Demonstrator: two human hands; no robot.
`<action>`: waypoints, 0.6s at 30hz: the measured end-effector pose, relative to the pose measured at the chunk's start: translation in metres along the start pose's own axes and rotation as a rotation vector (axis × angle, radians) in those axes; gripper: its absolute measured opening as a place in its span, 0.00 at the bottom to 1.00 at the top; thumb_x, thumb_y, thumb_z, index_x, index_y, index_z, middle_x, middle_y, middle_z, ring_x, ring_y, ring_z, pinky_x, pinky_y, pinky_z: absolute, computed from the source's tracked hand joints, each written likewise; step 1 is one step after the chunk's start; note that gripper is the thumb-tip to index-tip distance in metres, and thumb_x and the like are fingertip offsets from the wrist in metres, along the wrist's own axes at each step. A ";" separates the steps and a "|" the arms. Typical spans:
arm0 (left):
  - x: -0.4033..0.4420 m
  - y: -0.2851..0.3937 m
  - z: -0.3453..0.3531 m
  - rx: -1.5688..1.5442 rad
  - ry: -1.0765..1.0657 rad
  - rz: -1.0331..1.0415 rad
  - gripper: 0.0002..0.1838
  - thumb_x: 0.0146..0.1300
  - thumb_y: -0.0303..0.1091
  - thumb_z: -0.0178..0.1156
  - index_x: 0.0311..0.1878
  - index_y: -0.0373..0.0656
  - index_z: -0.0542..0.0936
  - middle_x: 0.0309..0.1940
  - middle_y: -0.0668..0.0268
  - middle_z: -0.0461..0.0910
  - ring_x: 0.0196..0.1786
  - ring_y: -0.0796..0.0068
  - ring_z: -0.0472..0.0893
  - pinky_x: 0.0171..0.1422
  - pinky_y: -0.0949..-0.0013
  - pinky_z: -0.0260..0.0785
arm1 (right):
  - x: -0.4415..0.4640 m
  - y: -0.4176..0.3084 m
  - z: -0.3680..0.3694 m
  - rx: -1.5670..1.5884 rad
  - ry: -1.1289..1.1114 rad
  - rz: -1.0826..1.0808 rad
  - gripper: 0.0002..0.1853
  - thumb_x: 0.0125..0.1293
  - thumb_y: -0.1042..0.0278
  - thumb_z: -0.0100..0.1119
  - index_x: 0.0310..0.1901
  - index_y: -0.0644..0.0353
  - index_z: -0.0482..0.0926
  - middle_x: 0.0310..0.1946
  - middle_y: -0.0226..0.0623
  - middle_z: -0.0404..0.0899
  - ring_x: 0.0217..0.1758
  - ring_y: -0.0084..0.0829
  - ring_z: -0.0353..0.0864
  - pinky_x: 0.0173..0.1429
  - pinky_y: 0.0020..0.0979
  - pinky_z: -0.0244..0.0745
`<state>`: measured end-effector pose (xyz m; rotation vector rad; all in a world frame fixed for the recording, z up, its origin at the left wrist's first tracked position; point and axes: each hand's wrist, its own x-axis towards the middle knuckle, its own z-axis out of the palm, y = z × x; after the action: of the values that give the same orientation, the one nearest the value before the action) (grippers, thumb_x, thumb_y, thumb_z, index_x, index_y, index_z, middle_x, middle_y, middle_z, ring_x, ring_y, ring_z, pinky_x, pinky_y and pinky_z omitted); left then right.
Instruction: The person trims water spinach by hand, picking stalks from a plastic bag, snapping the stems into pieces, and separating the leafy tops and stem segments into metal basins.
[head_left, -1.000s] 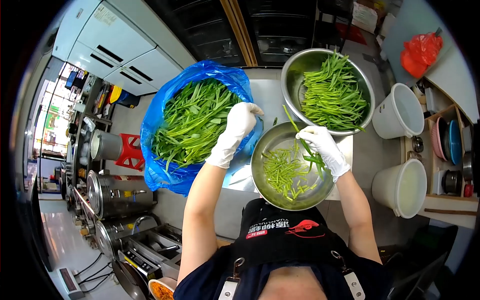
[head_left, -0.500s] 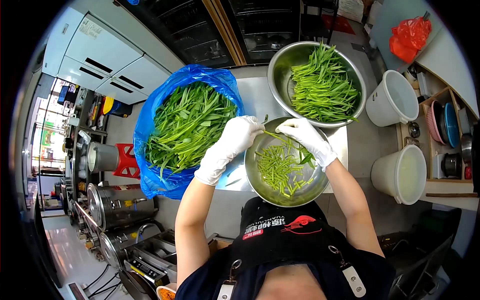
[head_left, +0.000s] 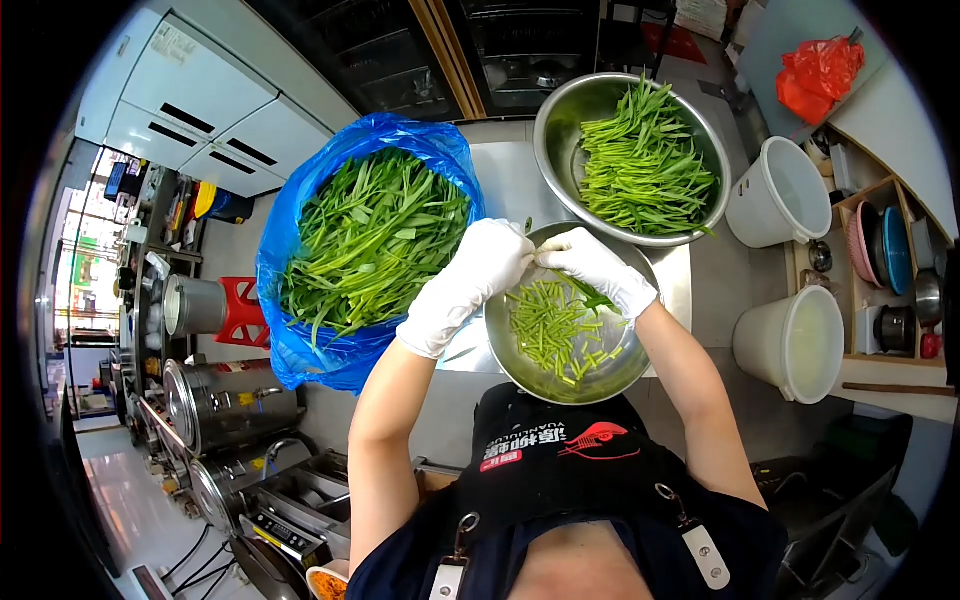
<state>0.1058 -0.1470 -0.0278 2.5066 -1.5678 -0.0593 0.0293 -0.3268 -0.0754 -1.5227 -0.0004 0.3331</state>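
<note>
White-gloved, my left hand (head_left: 480, 268) and my right hand (head_left: 600, 272) meet over the near steel bowl (head_left: 632, 368). Their fingertips pinch one leafy green stem, which looks like water spinach; its leaves (head_left: 592, 294) hang below my right hand. Short cut-length stem pieces (head_left: 550, 325) lie scattered in the bowl beneath. Left of my hands, a blue plastic bag (head_left: 285, 345) stands open, heaped with long leafy greens (head_left: 385, 240). Behind the near bowl, a larger steel bowl (head_left: 562, 130) holds greens laid in one direction (head_left: 650, 165).
The bowls and bag rest on a metal table (head_left: 505, 175). Two white buckets (head_left: 750, 215) stand at the right beside a shelf with basins (head_left: 895, 250). Steel pots (head_left: 235, 408) and a red stool (head_left: 243, 312) are at the left. White cabinets (head_left: 190, 90) stand behind.
My hands have drawn closer together, so less of the stem shows between them. The whole view has shifted slightly.
</note>
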 end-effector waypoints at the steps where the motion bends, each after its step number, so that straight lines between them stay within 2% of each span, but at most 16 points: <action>1: 0.001 -0.001 0.002 -0.013 0.011 0.011 0.07 0.57 0.38 0.61 0.29 0.49 0.85 0.25 0.65 0.78 0.35 0.61 0.80 0.41 0.60 0.72 | 0.001 0.002 0.000 0.033 0.016 -0.003 0.10 0.65 0.69 0.56 0.37 0.66 0.85 0.31 0.30 0.84 0.32 0.18 0.77 0.37 0.20 0.68; 4: 0.004 0.005 0.004 0.101 0.109 0.004 0.07 0.57 0.37 0.60 0.30 0.48 0.84 0.25 0.66 0.76 0.34 0.62 0.79 0.40 0.60 0.71 | -0.002 0.000 -0.001 0.083 0.112 -0.007 0.11 0.65 0.67 0.56 0.36 0.65 0.85 0.30 0.29 0.83 0.30 0.18 0.76 0.35 0.21 0.68; 5: 0.005 0.010 0.006 0.099 0.202 -0.021 0.05 0.57 0.36 0.61 0.31 0.48 0.84 0.25 0.66 0.75 0.33 0.62 0.79 0.39 0.61 0.70 | -0.004 -0.001 -0.001 0.091 0.152 -0.008 0.12 0.65 0.66 0.56 0.36 0.65 0.85 0.29 0.29 0.83 0.29 0.17 0.75 0.34 0.20 0.67; 8: 0.004 0.030 0.014 0.066 0.483 -0.106 0.03 0.57 0.31 0.63 0.33 0.46 0.83 0.24 0.66 0.74 0.32 0.64 0.77 0.37 0.63 0.68 | -0.007 0.004 0.005 0.438 0.330 0.056 0.12 0.65 0.63 0.56 0.35 0.62 0.84 0.28 0.27 0.81 0.25 0.16 0.69 0.30 0.20 0.62; 9: 0.001 0.036 0.017 0.035 0.574 -0.141 0.03 0.56 0.29 0.64 0.34 0.46 0.83 0.24 0.66 0.73 0.31 0.64 0.77 0.36 0.63 0.68 | -0.009 0.007 0.006 0.535 0.448 0.081 0.10 0.66 0.63 0.55 0.36 0.59 0.83 0.28 0.26 0.79 0.23 0.14 0.66 0.27 0.19 0.59; 11: -0.007 0.045 0.027 -0.080 0.768 -0.203 0.06 0.55 0.26 0.67 0.36 0.45 0.83 0.25 0.66 0.74 0.30 0.64 0.75 0.34 0.64 0.67 | -0.008 0.020 -0.012 0.711 0.435 0.061 0.11 0.68 0.62 0.55 0.44 0.58 0.81 0.34 0.25 0.81 0.28 0.15 0.69 0.29 0.18 0.62; 13: -0.023 0.051 0.044 -0.104 0.639 -0.278 0.09 0.56 0.32 0.68 0.41 0.44 0.85 0.25 0.65 0.76 0.30 0.63 0.76 0.34 0.64 0.68 | -0.013 0.016 -0.021 0.791 0.445 0.121 0.12 0.70 0.61 0.54 0.48 0.57 0.80 0.41 0.28 0.83 0.34 0.17 0.72 0.35 0.18 0.66; 14: -0.032 0.055 0.052 -0.104 0.535 -0.302 0.12 0.56 0.35 0.69 0.43 0.43 0.85 0.26 0.64 0.76 0.30 0.63 0.77 0.35 0.64 0.68 | -0.015 0.017 -0.025 0.807 0.382 0.061 0.12 0.71 0.61 0.53 0.48 0.58 0.80 0.44 0.29 0.84 0.36 0.18 0.73 0.37 0.19 0.67; 16: -0.043 0.055 0.064 -0.225 0.252 -0.306 0.23 0.55 0.46 0.69 0.50 0.41 0.84 0.34 0.58 0.82 0.37 0.57 0.80 0.41 0.59 0.72 | -0.016 0.018 -0.030 0.819 0.313 0.039 0.13 0.71 0.61 0.53 0.49 0.58 0.80 0.45 0.30 0.84 0.37 0.19 0.74 0.40 0.20 0.68; 18: -0.046 0.055 0.066 -0.243 0.337 -0.329 0.22 0.57 0.45 0.68 0.49 0.40 0.84 0.38 0.55 0.83 0.41 0.53 0.81 0.47 0.58 0.74 | -0.021 0.013 -0.026 0.773 0.359 0.080 0.13 0.72 0.62 0.52 0.49 0.60 0.79 0.44 0.31 0.83 0.37 0.20 0.74 0.41 0.21 0.71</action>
<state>0.0280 -0.1380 -0.0856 2.3992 -0.9534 0.1149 0.0120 -0.3561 -0.0857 -0.7958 0.4279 0.0923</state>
